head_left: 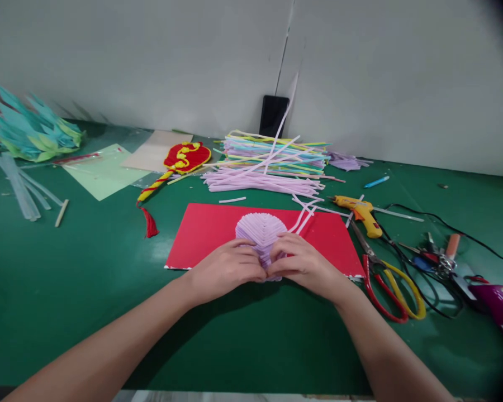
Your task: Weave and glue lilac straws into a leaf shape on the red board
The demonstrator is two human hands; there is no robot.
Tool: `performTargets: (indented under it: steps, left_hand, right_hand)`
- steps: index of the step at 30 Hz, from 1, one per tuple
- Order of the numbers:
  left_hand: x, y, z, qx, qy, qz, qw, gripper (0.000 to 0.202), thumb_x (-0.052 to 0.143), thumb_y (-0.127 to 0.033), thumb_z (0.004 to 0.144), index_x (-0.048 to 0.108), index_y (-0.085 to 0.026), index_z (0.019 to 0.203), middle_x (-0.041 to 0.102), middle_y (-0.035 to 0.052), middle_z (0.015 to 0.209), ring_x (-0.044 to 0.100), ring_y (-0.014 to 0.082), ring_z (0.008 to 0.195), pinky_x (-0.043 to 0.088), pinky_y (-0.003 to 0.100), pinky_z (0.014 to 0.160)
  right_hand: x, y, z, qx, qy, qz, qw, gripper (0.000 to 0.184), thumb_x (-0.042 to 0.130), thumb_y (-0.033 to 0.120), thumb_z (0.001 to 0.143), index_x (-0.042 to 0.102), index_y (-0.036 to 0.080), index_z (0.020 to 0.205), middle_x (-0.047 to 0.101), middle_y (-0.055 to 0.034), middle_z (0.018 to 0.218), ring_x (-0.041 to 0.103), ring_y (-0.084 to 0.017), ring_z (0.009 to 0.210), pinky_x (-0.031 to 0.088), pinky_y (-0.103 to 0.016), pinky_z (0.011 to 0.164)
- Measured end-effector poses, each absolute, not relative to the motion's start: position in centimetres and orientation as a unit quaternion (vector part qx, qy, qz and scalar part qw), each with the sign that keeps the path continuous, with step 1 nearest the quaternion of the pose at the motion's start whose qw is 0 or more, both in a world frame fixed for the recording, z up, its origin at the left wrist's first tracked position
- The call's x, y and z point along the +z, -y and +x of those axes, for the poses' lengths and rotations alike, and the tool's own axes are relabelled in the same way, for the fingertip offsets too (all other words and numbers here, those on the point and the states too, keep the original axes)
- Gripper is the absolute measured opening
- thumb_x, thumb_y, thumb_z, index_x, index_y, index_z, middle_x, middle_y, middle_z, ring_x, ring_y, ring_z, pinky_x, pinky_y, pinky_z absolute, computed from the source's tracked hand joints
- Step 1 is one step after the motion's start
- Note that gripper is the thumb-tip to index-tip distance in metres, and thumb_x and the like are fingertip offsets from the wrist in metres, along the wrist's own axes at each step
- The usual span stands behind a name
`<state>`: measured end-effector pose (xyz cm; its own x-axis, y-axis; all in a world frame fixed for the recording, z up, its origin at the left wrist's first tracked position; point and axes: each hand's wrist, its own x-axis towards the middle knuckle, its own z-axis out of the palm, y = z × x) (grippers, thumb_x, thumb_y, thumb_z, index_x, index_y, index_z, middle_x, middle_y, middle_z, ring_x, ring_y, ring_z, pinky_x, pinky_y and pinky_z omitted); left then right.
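A lilac fan-shaped piece made of pipe cleaners [261, 228], with ribs that meet along a centre line, lies over a red sheet [209, 229]. My left hand [230, 263] grips its lower left edge, fingers bent and pressed together. On the lower right, my right hand [304, 262] pinches the same piece, its fingertips close to those of the left. Loose lilac pipe cleaner ends [304, 219] stick out up and to the right beyond my right hand. The fingers cover the lower middle of the piece.
Behind the sheet lies a pile of pastel pipe cleaners [272, 159] before a leaning phone [274, 114]. To the right are a yellow glue gun [360, 213], scissors [388, 282] and a black cord [456, 226]. A red-and-yellow fan [187, 158] and glue sticks [20, 187] lie left.
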<state>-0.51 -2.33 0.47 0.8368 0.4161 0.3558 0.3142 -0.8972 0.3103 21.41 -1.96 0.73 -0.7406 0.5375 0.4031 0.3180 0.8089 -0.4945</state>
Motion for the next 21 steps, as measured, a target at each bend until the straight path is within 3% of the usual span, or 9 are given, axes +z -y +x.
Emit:
performTargets:
  steps: [7, 13, 17, 21]
  left_hand:
    - [0.5, 2.5, -0.6, 0.226, -0.202, 0.944, 0.126, 0.026, 0.044, -0.024, 0.096, 0.066, -0.022, 0.085, 0.072, -0.0037, 0.086, 0.064, 0.0106, 0.091, 0.037, 0.03, 0.103]
    - [0.5, 2.8, -1.3, 0.317, -0.325, 0.886, 0.096, 0.032, 0.034, -0.025, 0.098, 0.055, -0.017, 0.121, 0.065, 0.0076, 0.119, 0.056, 0.0162, 0.115, 0.037, 0.037, 0.107]
    - [0.5, 2.7, -1.3, 0.263, -0.404, 0.869, 0.114, 0.039, 0.03, -0.026, 0.098, 0.046, -0.016, 0.132, 0.054, 0.009, 0.136, 0.046, 0.018, 0.128, 0.036, 0.039, 0.109]
    - [0.3, 3.1, -0.6, 0.16, -0.394, 0.901, 0.084, 0.045, 0.034, -0.032, 0.097, 0.04, -0.013, 0.138, 0.043, 0.0103, 0.145, 0.036, 0.0212, 0.135, 0.026, 0.044, 0.113]
  right_hand:
    - [0.3, 1.8, 21.6, 0.232, 0.901, -0.233, 0.282, 0.012, 0.059, 0.024, 0.088, 0.07, 0.023, 0.082, 0.062, -0.0012, 0.079, 0.057, -0.014, 0.082, 0.043, -0.031, 0.08]
    - [-1.0, 0.5, 22.3, 0.15, 0.88, -0.279, 0.353, 0.012, 0.058, 0.018, 0.087, 0.069, 0.021, 0.083, 0.063, -0.004, 0.082, 0.057, -0.016, 0.083, 0.043, -0.033, 0.079]
    - [-1.6, -0.3, 21.9, 0.124, 0.882, -0.295, 0.347, 0.009, 0.062, 0.021, 0.085, 0.07, 0.022, 0.082, 0.063, -0.0031, 0.079, 0.056, -0.016, 0.08, 0.043, -0.033, 0.078]
    - [-1.8, -0.5, 21.5, 0.109, 0.888, -0.281, 0.348, 0.012, 0.059, 0.02, 0.087, 0.07, 0.021, 0.082, 0.064, -0.0034, 0.081, 0.056, -0.016, 0.081, 0.043, -0.036, 0.082]
